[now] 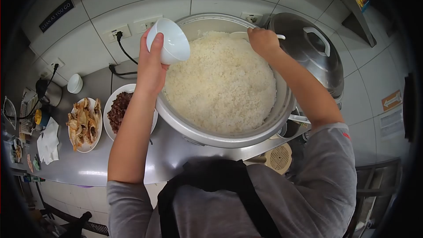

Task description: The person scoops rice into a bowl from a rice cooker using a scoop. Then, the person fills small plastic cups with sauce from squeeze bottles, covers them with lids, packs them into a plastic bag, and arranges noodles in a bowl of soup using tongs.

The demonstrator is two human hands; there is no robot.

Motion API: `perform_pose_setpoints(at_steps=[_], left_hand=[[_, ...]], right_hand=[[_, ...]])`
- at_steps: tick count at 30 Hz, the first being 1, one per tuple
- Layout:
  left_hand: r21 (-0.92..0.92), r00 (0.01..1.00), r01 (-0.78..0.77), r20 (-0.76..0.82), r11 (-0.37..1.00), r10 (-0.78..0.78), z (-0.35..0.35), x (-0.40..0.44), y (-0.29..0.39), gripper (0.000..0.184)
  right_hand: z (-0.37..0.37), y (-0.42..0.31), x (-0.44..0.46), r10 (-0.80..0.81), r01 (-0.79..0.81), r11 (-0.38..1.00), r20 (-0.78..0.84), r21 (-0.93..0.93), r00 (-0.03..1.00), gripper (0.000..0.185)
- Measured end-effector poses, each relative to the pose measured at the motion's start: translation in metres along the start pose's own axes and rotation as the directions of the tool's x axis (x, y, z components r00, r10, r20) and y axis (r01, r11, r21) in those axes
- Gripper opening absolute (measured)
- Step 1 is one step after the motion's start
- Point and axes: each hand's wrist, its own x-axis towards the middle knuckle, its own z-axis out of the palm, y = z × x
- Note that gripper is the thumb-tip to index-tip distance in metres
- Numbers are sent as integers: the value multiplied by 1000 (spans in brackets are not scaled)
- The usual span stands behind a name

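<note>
My left hand (pixel 152 67) grips a small white bowl (pixel 175 44), tilted with its opening toward the rice, above the left rim of a large rice cooker (pixel 187 131). White cooked rice (pixel 220 88) is heaped inside the cooker. At the cooker's far right edge, my right hand (pixel 263 42) is closed around a white rice paddle (pixel 281 37). The paddle's handle end sticks out to the right of the fist, and its pale blade rests against the rice on the left. Inside the bowl, the part I can see holds no rice.
Right of the cooker stands a domed metal lid (pixel 304 46). On the steel counter (pixel 94 169) to the left are a plate of dark rice (pixel 118 111), a plate of fried fish (pixel 83 125), white bowls (pixel 75 83) and napkins (pixel 48 141). Black cords (pixel 125 53) run from wall sockets.
</note>
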Motion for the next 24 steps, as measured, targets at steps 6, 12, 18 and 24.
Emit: perform_pose_setpoints(at_steps=[6, 12, 18, 24], left_hand=[[22, 999, 43, -20, 999, -42, 3, 1, 1, 71], [47, 1000, 29, 6, 998, -30, 5, -1, 2, 75], [85, 999, -45, 17, 995, 44, 7, -3, -1, 76], [146, 995, -92, 41, 985, 87, 7, 1, -6, 75]], right_hand=[[9, -11, 9, -9, 23, 998, 221, -64, 975, 11], [-4, -23, -7, 12, -12, 1000, 285, -3, 958, 12], [-23, -54, -38, -83, 25, 992, 497, 122, 864, 15], [-58, -59, -81, -178, 111, 981, 534, 156, 826, 16]])
